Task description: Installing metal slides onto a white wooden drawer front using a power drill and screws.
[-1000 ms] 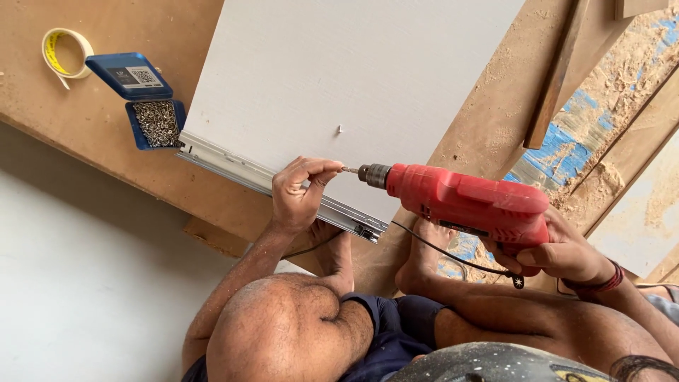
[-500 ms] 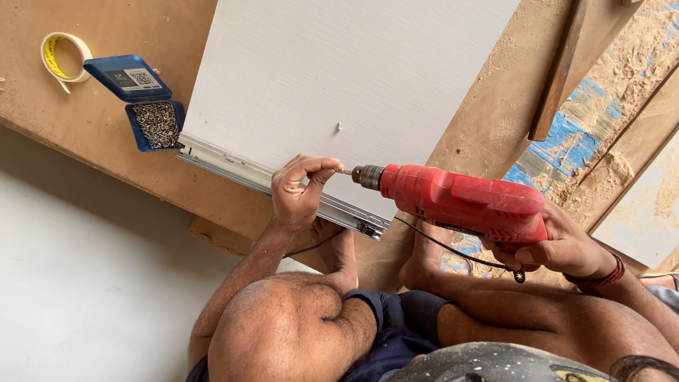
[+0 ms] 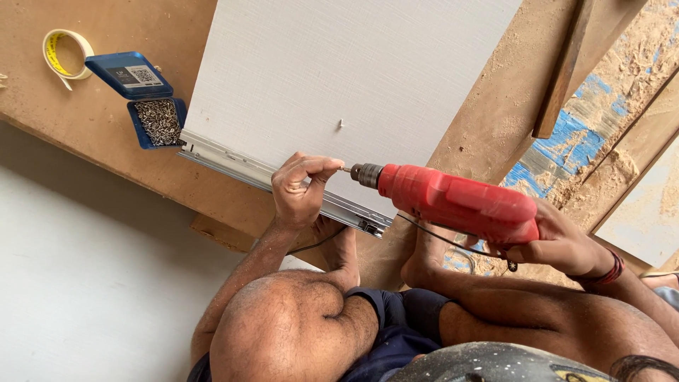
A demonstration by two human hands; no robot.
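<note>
Since earlier, drill [image 3: 456,203] crept left. Left hand [image 3: 300,189], fingers pinched together on a screw at the rail [image 3: 233,164]; right hand [image 3: 559,244] clamped around the drill. A slipping bit could strike those fingertips.

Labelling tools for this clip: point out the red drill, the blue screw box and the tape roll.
red drill [image 3: 460,205], head view, middle of its red body.
blue screw box [image 3: 159,122], head view, open tray of screws.
tape roll [image 3: 79,51], head view, right side of ring.
</note>
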